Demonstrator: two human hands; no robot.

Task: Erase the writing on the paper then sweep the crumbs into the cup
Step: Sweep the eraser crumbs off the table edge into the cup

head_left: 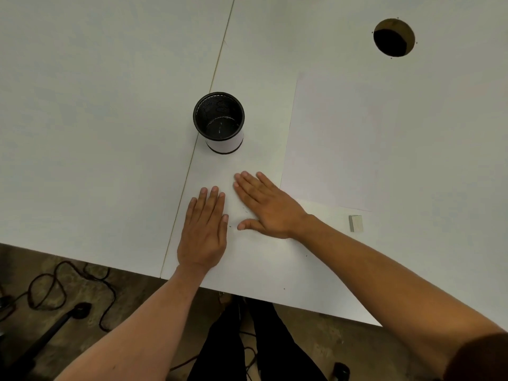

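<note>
A black mesh cup (219, 122) stands upright on the white table (96, 133), just beyond my hands. A blank white sheet of paper (338, 138) lies to its right. My left hand (204, 232) lies flat on the table with straight fingers, near the front edge. My right hand (264, 207) also lies flat, fingers straight and angled toward the left, thumb spread. A few tiny dark crumbs (230, 226) sit on the table between the two hands. A small white eraser (356, 223) lies to the right of my right forearm.
A round cable hole (393, 37) opens in the table at the far right. A seam (192, 158) runs between two tabletops past the cup. Below the front edge are dark cables (55, 287) on the floor and my legs.
</note>
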